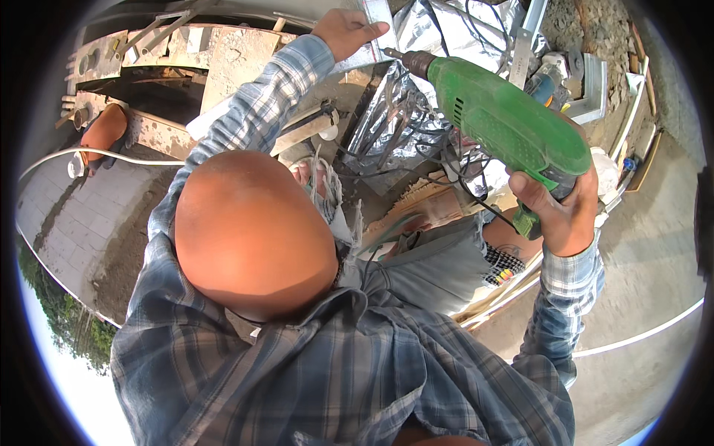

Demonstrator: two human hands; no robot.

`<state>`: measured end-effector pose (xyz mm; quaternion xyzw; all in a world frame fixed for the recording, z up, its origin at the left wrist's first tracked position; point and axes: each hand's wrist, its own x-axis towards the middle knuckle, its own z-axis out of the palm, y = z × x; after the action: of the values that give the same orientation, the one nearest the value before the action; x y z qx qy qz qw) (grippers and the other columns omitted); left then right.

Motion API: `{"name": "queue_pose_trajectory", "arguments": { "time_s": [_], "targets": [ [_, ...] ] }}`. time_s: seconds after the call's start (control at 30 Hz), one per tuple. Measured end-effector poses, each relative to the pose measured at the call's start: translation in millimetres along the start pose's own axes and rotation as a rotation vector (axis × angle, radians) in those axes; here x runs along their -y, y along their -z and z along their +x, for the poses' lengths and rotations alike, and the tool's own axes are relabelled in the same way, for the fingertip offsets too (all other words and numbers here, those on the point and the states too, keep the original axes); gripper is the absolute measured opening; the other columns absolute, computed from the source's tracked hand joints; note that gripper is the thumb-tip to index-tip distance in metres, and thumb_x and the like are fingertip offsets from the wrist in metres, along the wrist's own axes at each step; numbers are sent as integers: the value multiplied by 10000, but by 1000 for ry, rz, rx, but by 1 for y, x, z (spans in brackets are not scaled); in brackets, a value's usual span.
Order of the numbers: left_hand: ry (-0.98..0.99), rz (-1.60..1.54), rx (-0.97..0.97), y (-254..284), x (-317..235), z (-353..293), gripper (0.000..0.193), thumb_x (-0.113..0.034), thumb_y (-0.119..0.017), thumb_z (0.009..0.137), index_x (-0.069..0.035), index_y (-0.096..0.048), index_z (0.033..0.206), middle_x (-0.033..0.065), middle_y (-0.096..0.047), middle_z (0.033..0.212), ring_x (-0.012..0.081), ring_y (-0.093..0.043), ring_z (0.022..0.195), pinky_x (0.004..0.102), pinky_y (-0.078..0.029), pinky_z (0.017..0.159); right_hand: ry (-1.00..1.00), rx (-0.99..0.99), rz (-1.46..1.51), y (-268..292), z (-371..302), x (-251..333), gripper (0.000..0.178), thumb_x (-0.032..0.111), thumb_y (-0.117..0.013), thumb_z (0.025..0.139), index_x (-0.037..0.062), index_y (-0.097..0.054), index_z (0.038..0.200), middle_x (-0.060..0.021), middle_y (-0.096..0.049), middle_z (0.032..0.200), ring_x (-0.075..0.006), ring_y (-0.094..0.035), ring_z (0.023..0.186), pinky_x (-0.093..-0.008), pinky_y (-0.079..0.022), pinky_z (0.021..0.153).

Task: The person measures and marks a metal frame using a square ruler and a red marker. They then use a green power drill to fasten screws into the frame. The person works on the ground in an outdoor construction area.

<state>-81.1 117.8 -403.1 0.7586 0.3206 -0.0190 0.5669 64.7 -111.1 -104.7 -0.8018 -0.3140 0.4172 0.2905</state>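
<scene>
The green drill (509, 115) is held over silver foil (383, 126), its handle clamped in the right grip (564, 212). Its long axis is slanted across the view, with the bit (393, 53) pointed to the upper left, near the metal strip (381, 13). The left grip (346, 34) is placed by the strip; whether it is clamped there cannot be told.

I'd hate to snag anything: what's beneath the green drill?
Around the green drill, crumpled silver foil and dark cables show. Whatever lies directly beneath its body is covered, so I can't tell what's there.
</scene>
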Motion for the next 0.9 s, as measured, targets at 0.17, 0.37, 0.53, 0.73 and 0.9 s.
{"name": "queue_pose_trajectory", "arguments": {
  "time_s": [0.17, 0.37, 0.53, 0.73, 0.9],
  "targets": [
    [-102, 258, 42, 9, -19, -2, 397, -400, -499, 901, -90, -654, 1095, 166, -666, 1012, 296, -621, 968, 411, -461, 883, 45, 15, -68, 3, 13, 2, 637, 202, -768, 731, -17, -457, 1241, -131, -627, 1021, -203, -619, 886, -308, -485, 783],
    [-202, 170, -63, 7, -17, -8, 380, -383, -518, 892, -88, -649, 1091, 168, -666, 992, 299, -621, 965, 410, -465, 864, 8, 65, -121, 5, 27, 22, 597, 208, -754, 742, -4, -466, 1219, -103, -634, 893, -131, -599, 612, -251, -470, 521],
    [-217, 188, -126, 4, -20, -7, 380, -385, -533, 886, -70, -651, 1063, 173, -665, 979, 306, -624, 950, 420, -469, 853, 85, 62, -150, 7, 32, 24, 577, 186, -740, 742, -3, -467, 1214, -90, -627, 864, -114, -572, 552, -245, -458, 493],
    [-224, -47, -163, 4, -22, -10, 323, -308, -597, 867, -47, -650, 1050, 156, -674, 939, 277, -642, 893, 391, -486, 817, 38, 46, -103, 5, 32, 25, 572, 173, -727, 741, -3, -464, 1218, -85, -623, 859, -108, -566, 545, -239, -460, 524],
    [-120, -95, -106, 6, -20, -9, 298, -275, -632, 855, -46, -653, 1045, 133, -686, 919, 213, -654, 855, 348, -504, 778, 53, 78, -107, 6, 32, 26, 579, 147, -724, 757, -3, -439, 1237, -79, -620, 854, -98, -558, 539, -232, -442, 495]
  ]
}}
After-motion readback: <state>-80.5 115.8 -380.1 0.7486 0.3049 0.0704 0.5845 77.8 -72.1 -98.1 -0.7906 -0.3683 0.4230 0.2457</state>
